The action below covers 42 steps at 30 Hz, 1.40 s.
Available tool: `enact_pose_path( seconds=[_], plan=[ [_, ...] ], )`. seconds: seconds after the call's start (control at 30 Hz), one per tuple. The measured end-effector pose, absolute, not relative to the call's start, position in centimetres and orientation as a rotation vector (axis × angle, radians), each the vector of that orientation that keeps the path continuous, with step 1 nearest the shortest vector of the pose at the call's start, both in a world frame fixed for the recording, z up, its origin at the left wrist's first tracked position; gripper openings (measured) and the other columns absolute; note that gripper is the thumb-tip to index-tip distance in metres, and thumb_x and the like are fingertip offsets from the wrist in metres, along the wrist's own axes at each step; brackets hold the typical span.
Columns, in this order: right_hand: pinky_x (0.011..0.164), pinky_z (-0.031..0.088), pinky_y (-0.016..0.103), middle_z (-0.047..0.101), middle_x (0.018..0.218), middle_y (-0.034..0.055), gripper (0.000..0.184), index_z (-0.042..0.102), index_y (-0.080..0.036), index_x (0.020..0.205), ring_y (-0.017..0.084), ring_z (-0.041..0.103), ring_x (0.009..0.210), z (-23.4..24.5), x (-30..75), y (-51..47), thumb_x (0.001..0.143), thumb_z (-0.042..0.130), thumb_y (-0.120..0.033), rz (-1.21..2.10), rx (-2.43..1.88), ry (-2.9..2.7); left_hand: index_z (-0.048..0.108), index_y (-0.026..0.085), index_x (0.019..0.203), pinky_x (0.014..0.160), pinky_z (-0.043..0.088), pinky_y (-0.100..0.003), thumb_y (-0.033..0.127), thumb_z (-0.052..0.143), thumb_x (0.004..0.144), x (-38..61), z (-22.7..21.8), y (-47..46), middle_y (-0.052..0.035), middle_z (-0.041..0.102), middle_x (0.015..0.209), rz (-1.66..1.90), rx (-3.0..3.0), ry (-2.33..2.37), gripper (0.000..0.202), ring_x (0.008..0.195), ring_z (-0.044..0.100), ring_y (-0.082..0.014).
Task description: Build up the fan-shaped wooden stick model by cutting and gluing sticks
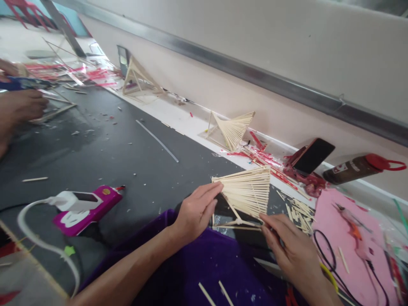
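In front of me stands a small model of thin wooden sticks [247, 191], its sticks fanned side by side into a twisted surface over an open frame. My left hand [197, 208] holds the model's left edge, fingers and thumb close together. At the lower right corner my right hand [287, 242] pinches the ends of the sticks; whether a loose stick is between its fingertips I cannot tell. A pile of short cut sticks [298, 212] lies just right of the model. Two loose sticks [216, 293] rest on the purple cloth [204, 263] at my lap.
A glue gun [353, 229] lies on a pink sheet [331, 208]. Behind are a similar finished-looking model [234, 129], a phone [314, 155] and a bottle [353, 170]. A magenta power strip [86, 208] sits left. Another person's hands [24, 104] work at far left.
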State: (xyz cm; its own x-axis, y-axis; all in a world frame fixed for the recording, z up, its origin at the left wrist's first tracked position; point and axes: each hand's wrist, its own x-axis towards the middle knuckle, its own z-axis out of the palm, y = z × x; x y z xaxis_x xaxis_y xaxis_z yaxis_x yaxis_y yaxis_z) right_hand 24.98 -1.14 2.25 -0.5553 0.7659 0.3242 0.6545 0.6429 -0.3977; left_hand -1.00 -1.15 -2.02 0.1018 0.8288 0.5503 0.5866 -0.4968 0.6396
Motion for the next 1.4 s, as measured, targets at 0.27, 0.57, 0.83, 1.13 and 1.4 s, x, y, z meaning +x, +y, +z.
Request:
enact_pose_path(
  seconds=[0.27,0.57,0.83,1.13,1.4],
  plan=[
    [0.070,0.048,0.022,0.063,0.095,0.0057,0.022,0.056,-0.018,0.111,0.013,0.063,0.083,1.5,26.2,-1.2,0.092,0.046,-0.024,0.210,-1.110,-2.418,0.052,0.017,0.125,0.105,0.038,-0.038,0.020,0.037,0.090,-2.0,-2.6,-0.2,-0.0069,0.055,0.129,1.152,1.671,1.661,0.038,0.119,0.050,-0.0180],
    [0.068,0.049,0.021,0.064,0.094,0.0052,0.022,0.057,-0.019,0.109,0.013,0.065,0.081,1.2,26.1,-1.2,0.093,0.044,-0.027,0.185,-1.114,-2.443,0.049,0.011,0.127,0.108,0.034,-0.040,0.019,0.035,0.088,-0.8,-3.0,-0.9,-0.0112,0.051,0.133,0.949,1.746,1.648,0.042,0.125,0.044,-0.0207],
    [0.064,0.050,0.021,0.065,0.093,0.0048,0.023,0.057,-0.020,0.110,0.014,0.065,0.080,0.8,26.7,-1.4,0.093,0.043,-0.029,0.186,-1.158,-2.457,0.047,0.014,0.128,0.108,0.034,-0.040,0.017,0.036,0.087,-0.9,-3.5,-0.6,-0.0096,0.051,0.133,0.992,1.647,1.614,0.043,0.124,0.046,-0.0200],
    [0.069,0.050,0.022,0.064,0.094,0.0054,0.023,0.057,-0.019,0.109,0.014,0.065,0.083,0.6,26.5,-1.3,0.093,0.044,-0.029,0.216,-1.162,-2.444,0.047,0.018,0.129,0.098,0.045,-0.035,0.025,0.040,0.088,-0.5,-3.5,-0.6,-0.0079,0.056,0.129,1.133,1.246,1.375,0.042,0.114,0.055,-0.0194],
    [0.063,0.050,0.026,0.063,0.097,0.0085,0.027,0.058,-0.018,0.109,0.017,0.064,0.077,2.6,24.2,-1.2,0.089,0.051,-0.034,0.102,-1.117,-2.466,0.058,0.018,0.115,0.072,0.053,-0.028,0.024,0.046,0.083,-2.1,-2.9,0.7,-0.0069,0.067,0.106,1.104,1.156,1.535,0.034,0.090,0.063,-0.0177]
  ],
)
